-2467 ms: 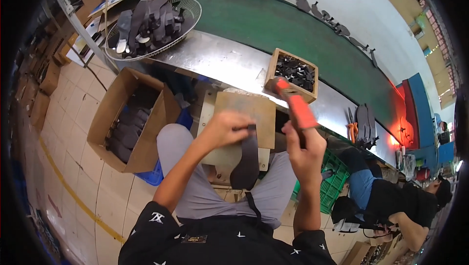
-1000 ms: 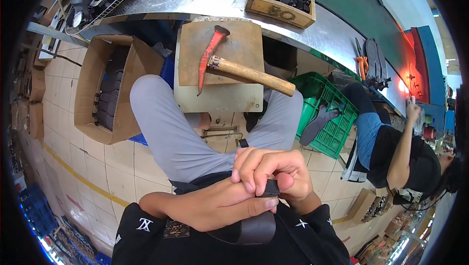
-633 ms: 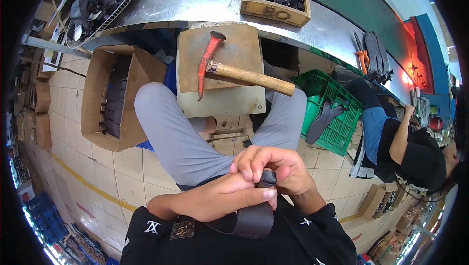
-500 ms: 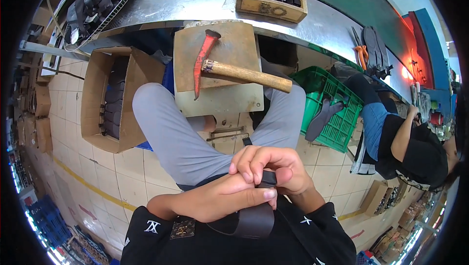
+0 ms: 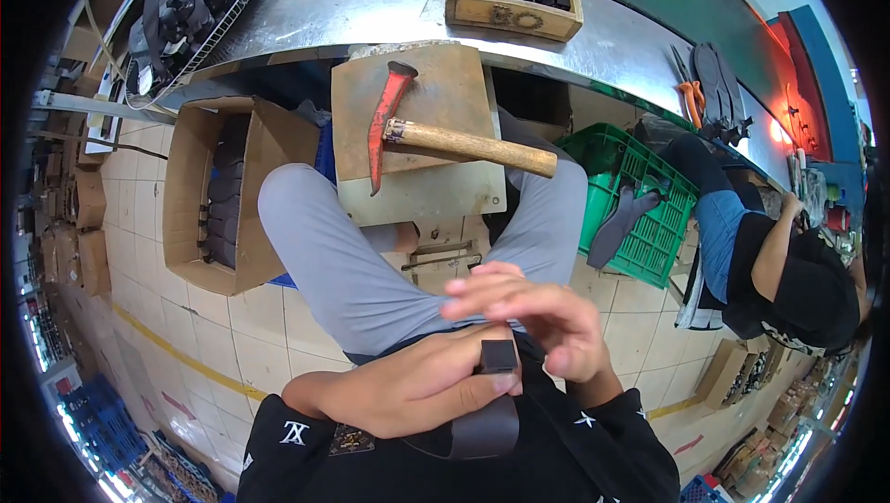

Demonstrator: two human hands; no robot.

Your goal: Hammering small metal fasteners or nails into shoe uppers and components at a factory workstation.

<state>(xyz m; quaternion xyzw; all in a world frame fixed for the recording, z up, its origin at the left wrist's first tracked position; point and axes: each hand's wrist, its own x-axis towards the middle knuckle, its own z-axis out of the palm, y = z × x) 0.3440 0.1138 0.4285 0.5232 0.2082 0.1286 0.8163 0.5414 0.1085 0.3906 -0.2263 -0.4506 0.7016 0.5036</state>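
Close to my body, my left hand [image 5: 413, 387] is closed around a dark shoe sole [image 5: 487, 429]. Its smooth, curved part shows below my fingers. A black square heel block [image 5: 499, 355] sticks up between thumb and fingers. Just above and to the right, my right hand [image 5: 547, 322] is apart from the block, fingers spread and holding nothing I can see. A hammer [image 5: 468, 143] with a red head and wooden handle lies on a worn board [image 5: 445, 86] beyond my knees.
On the metal bench [image 5: 343, 2] stands a wooden box [image 5: 510, 18] of small black pieces. A wire basket [image 5: 227, 25] holds dark soles. A cardboard box [image 5: 176, 197] at left and a green crate [image 5: 649, 243] at right contain more. A co-worker [image 5: 779, 262] sits at far right.
My right hand has let go of the black heel block and opened, lifting slightly away. The block now shows its flat square face in my left hand.
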